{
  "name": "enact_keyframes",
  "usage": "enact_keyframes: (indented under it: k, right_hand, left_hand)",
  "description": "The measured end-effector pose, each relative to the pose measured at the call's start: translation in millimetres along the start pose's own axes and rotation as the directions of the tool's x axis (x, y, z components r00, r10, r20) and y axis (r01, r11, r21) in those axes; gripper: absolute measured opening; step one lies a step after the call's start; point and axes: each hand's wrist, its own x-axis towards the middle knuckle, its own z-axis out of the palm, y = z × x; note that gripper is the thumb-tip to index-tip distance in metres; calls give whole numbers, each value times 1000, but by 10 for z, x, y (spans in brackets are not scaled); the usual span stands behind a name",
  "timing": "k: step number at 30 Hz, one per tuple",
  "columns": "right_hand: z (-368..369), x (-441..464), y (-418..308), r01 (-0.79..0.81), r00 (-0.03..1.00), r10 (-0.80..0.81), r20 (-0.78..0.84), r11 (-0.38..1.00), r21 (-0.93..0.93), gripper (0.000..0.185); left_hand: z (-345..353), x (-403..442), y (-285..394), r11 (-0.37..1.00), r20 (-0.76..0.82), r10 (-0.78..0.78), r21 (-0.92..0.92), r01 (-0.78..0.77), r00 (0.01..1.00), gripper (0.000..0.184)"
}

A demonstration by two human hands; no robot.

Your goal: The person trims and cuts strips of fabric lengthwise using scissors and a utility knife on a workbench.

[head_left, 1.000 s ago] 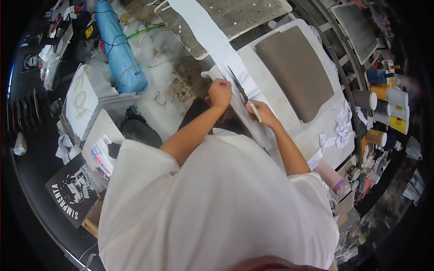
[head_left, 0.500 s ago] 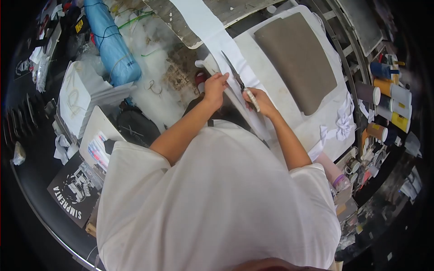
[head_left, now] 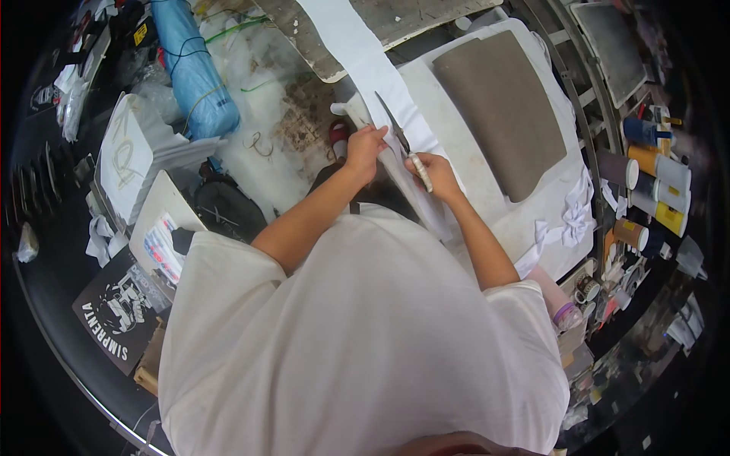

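A long strip of white fabric (head_left: 361, 57) runs from the worn board at the top down onto the white padded surface in front of me. My right hand (head_left: 437, 175) grips a pair of scissors (head_left: 396, 123) by handles wrapped in a pale material, with the dark blades pointing up and left over the strip. At the strip's near edge, my left hand (head_left: 366, 149) has its thumb and fingers pinched together on the white fabric. The fabric continues down below both hands, partly hidden by my arms.
On the white surface (head_left: 475, 144) lie a grey-brown sheet (head_left: 506, 114) and a bunched white ribbon (head_left: 576, 216). Jars (head_left: 639, 171) line the right side. A blue wrapped roll (head_left: 190, 68) stands left, beside a white box (head_left: 137, 152). The worn board (head_left: 426, 19) juts in above.
The view has shifted slightly. Both hands keep nearly the same places on the fabric, and the scissors still lie over the strip, their handles tilted a little differently.
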Motion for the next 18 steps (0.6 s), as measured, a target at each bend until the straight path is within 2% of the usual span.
enact_keyframes:
  k: [2,5,7,13,15,18]
  right_hand:
    - [-2,-11,6,6,1000,-8,-25,998,-63,34]
    - [16,61,119,9,1000,-8,-9,1000,25,34]
    - [21,123,132,49,997,-61,55,979,197,36]
    - [42,255,48,57,996,-69,49,976,212,39]
    - [63,269,64,65,995,-80,57,971,230,39]
    - [59,221,29,60,994,-81,75,966,250,39]
  left_hand:
    - [11,-10,-18,1000,0,3,3,-3,1000,5]
    - [-27,-10,-6,1000,24,-7,26,6,1000,8]
    - [-40,-19,3,999,50,-23,43,21,999,15]
    - [34,-119,83,999,67,-36,-2,36,997,14]
    - [90,-189,128,999,48,-9,-38,11,999,8]
    - [18,-126,73,999,77,-8,-49,12,997,7]
